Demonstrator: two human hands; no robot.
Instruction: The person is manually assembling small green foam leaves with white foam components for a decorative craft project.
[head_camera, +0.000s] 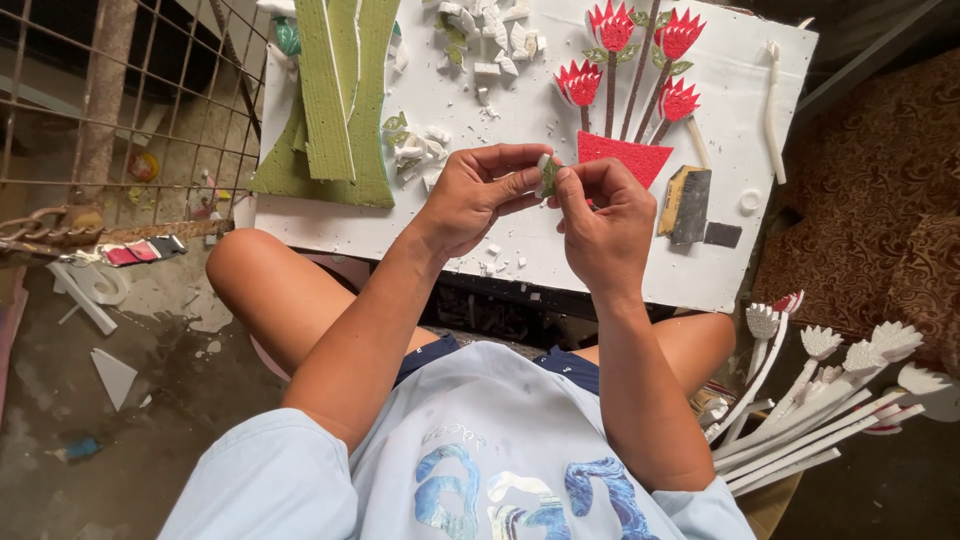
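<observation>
My left hand (478, 192) and my right hand (600, 220) meet above the near edge of a white foam board (740, 110). Together they pinch a small green and white foam piece (547, 176) between the fingertips. Just beyond my hands on the board lies a glittery red pot shape (622, 156) with several red flowers (630, 55) on dark stems.
Green foam strips (335, 100) lie at the board's left, white scraps (490, 35) at its top. A sanding block (686, 203) and a white stick (772, 110) sit to the right. White foam flowers on stems (815, 400) are piled at my right knee. A wire grid (130, 90) stands left.
</observation>
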